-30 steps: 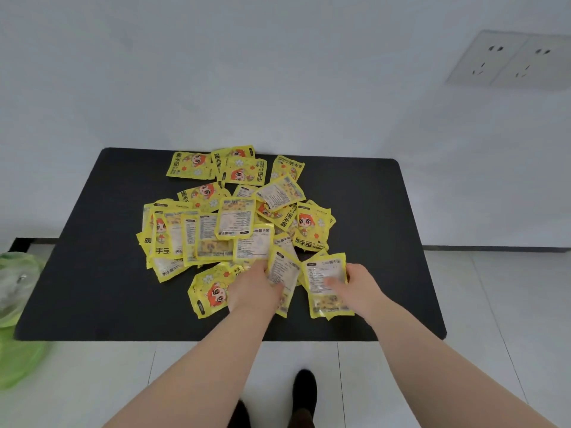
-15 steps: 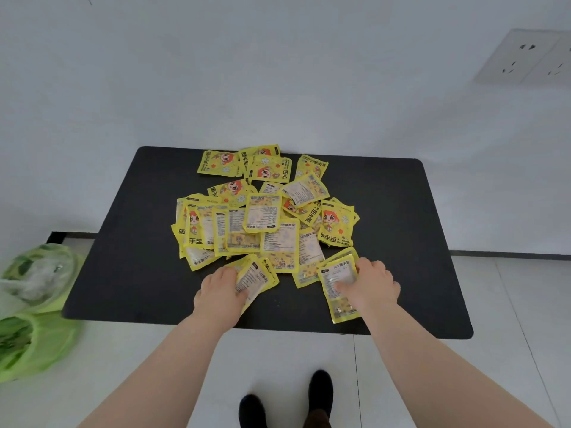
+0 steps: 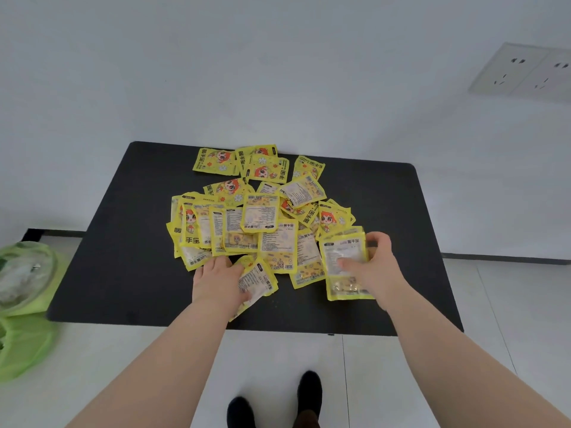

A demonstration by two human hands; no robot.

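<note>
Several yellow hand-warmer packets lie in a loose pile on a small black table. At the pile's near edge my left hand grips one packet, thumb on its printed back. My right hand holds another packet at the pile's near right, thumb on top and fingers curled round its right edge. That packet is lifted slightly off the table, its back label facing up.
The table stands against a white wall with a socket plate at the upper right. Green plastic bags sit on the floor to the left. My dark shoes show below the table's near edge.
My right hand has raised its packet and turned it more upright. My left hand has pulled its packet toward the near edge. The camera has shifted a little.
</note>
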